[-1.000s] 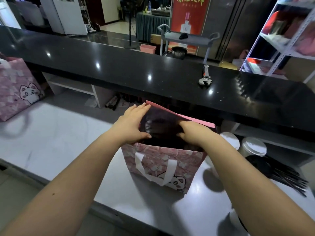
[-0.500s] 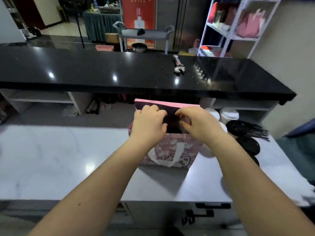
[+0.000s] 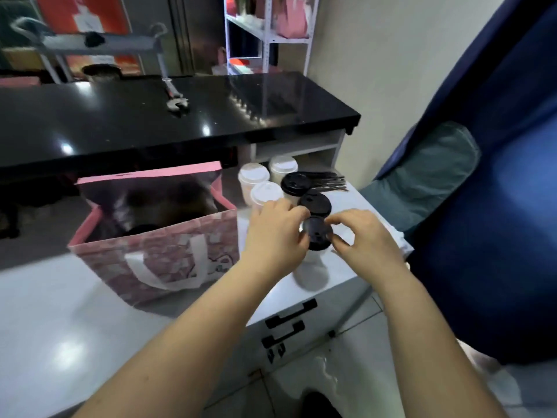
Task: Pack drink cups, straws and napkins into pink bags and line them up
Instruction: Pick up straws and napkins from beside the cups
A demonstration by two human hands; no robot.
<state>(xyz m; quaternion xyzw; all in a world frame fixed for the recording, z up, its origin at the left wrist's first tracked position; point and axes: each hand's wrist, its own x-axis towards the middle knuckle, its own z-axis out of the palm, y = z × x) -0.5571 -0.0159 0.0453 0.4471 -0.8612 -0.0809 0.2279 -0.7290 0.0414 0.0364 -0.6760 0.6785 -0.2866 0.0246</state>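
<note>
Right of centre in the frame, a black-lidded cup point(image 3: 315, 236) is stood upright on the white counter point(image 3: 60, 327), its long axis vertical, and is pinched at the lid rim between the curled fingers of the left hand point(image 3: 275, 233) and the thumb and forefinger of the right hand point(image 3: 363, 236). Just left of it, the open pink bag point(image 3: 156, 257) is set with its mouth upward and white handle toward the camera. Beyond, two more black-lidded cups point(image 3: 314, 203) and three white-lidded cups point(image 3: 266, 191) are clustered, dark straws point(image 3: 330, 182) are laid behind them, and a wrench point(image 3: 176, 101) is seen on the black countertop point(image 3: 120, 125) at upper left.
</note>
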